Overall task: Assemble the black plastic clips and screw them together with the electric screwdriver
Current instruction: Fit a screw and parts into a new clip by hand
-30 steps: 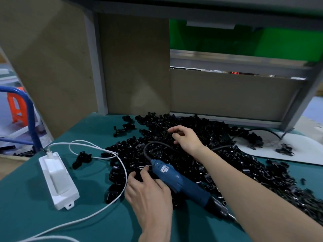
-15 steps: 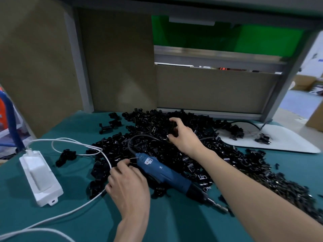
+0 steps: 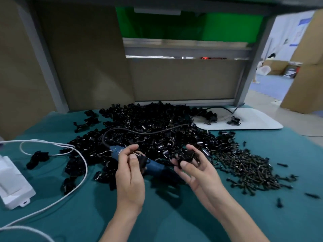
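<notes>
Left hand: my left hand (image 3: 130,173) was lifted just over the table (image 3: 90,212), its back toward me, fingers curled.
Left grip: thumb and fingers pinched one black clip (image 3: 140,160) at their tips.
Right hand: my right hand (image 3: 196,169) was beside it, palm up and half closed.
Right grip: my thumb and bent fingers cradled a second clip (image 3: 186,155); the two pieces were near each other but apart.
Screwdriver: the blue screwdriver (image 3: 156,167) lay flat on the table under my hands, neither hand on it, its black cord (image 3: 122,130) looping back over the heap.
Heap of clips: the heap of clips (image 3: 148,124) covered the middle of the table, just beyond my fingers.
Screws: a spread of dark screws (image 3: 248,167) lay to the right of my right hand, a few strays past it.
Left side: a white box (image 3: 12,180) sat at the table's left edge, with a white cable (image 3: 82,173) curving past the heap.
Far right: a white tray (image 3: 258,122) held a few more black pieces.
</notes>
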{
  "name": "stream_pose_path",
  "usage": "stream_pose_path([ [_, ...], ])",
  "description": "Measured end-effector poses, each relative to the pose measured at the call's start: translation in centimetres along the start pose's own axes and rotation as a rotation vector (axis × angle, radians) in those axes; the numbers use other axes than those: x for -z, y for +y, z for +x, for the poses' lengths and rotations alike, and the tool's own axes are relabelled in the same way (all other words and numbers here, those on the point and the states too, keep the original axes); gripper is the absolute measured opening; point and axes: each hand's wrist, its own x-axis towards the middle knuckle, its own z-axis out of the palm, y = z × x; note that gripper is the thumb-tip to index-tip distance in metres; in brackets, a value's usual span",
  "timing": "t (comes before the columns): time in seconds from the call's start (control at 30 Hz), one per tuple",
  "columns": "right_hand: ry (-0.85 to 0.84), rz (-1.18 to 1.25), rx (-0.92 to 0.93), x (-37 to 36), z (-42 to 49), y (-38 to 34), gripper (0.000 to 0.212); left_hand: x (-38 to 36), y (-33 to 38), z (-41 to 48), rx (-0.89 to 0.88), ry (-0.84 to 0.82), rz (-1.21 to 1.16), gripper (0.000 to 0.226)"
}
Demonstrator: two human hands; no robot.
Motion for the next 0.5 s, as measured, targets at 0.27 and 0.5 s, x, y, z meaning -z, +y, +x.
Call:
stream_pose_path([
  [0.27,-0.034,0.016,-0.070,-0.5,-0.3,-0.3,0.066,-1.5,1.8,-3.2,0.189,-0.094,-0.231,0.017],
  [0.5,-0.020,0.147,-0.095,-0.5,-0.2,0.3,0.047,-1.6,1.3,-2.6,0.459,-0.114,-0.526,0.029],
])
